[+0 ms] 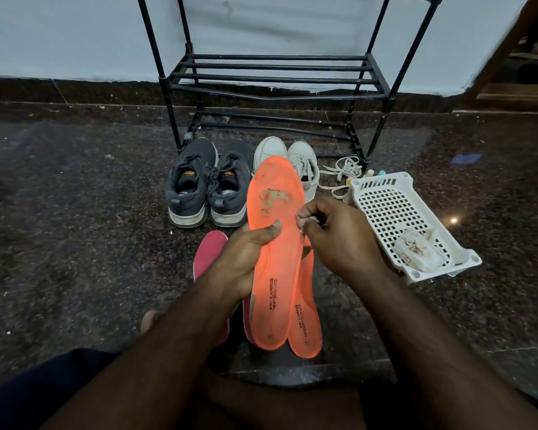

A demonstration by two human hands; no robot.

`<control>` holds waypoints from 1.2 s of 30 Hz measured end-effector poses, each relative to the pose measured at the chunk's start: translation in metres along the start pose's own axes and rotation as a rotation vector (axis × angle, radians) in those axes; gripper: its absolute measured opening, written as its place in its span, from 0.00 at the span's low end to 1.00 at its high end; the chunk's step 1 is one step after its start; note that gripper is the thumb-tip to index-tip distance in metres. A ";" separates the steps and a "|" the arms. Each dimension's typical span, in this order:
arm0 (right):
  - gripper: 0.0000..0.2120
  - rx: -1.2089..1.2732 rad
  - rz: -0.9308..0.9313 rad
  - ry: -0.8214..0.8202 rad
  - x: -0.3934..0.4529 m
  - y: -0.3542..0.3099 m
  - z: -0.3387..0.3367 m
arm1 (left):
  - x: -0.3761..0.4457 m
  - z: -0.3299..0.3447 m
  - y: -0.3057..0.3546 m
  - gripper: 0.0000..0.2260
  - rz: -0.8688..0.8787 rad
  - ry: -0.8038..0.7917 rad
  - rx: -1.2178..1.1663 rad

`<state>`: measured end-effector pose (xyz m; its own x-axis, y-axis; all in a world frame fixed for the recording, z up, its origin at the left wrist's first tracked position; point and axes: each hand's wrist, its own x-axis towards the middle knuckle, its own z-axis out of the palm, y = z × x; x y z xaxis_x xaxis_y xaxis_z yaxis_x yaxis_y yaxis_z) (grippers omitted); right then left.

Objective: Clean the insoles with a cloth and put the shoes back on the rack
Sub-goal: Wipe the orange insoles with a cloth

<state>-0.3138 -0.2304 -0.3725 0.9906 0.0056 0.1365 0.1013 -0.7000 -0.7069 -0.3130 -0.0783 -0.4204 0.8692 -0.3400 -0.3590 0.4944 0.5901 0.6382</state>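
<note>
Orange insole [275, 252] is held up over the floor in front of the shoes, toe end away from the person, worn patch near its toe half. Left hand [246, 259] grips it at mid-length, thumb across the top, fingers behind. Right hand [339, 240] is curled at the insole's right edge, pinching a small pale bit of cloth [311, 219] w/ the fingertips. A 2nd orange insole [308, 321] sits just behind, partly covered. Red insoles [207, 252] lie on the floor below. Grey shoes [208, 184] & white shoes [295, 159] stand side by side by the black rack [274, 79]. White basket [395, 209] w/ a pale bundle inside sits to the right.
</note>
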 end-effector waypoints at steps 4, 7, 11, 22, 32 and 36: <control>0.06 0.137 -0.021 -0.158 -0.012 -0.014 0.006 | 0.005 -0.004 0.007 0.23 -0.066 0.020 -0.083; 0.06 0.128 -0.092 -0.170 -0.022 -0.027 0.021 | 0.006 -0.007 0.010 0.27 -0.124 0.074 -0.130; 0.08 0.045 -0.169 -0.254 -0.034 -0.037 0.036 | 0.004 -0.007 0.017 0.29 -0.055 0.125 -0.118; 0.09 0.240 -0.058 -0.285 -0.023 -0.021 0.015 | 0.000 -0.013 0.029 0.29 -0.010 0.065 -0.250; 0.07 0.126 -0.150 0.021 -0.022 -0.028 0.034 | -0.004 0.001 0.011 0.33 -0.077 0.060 -0.152; 0.09 0.069 -0.220 -0.162 -0.032 -0.040 0.042 | -0.003 -0.001 0.015 0.37 -0.142 0.095 -0.189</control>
<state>-0.3457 -0.1725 -0.3774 0.9453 0.2700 0.1832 0.3161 -0.6192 -0.7188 -0.3086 -0.0673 -0.4107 0.7829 -0.3646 -0.5040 0.5964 0.6705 0.4414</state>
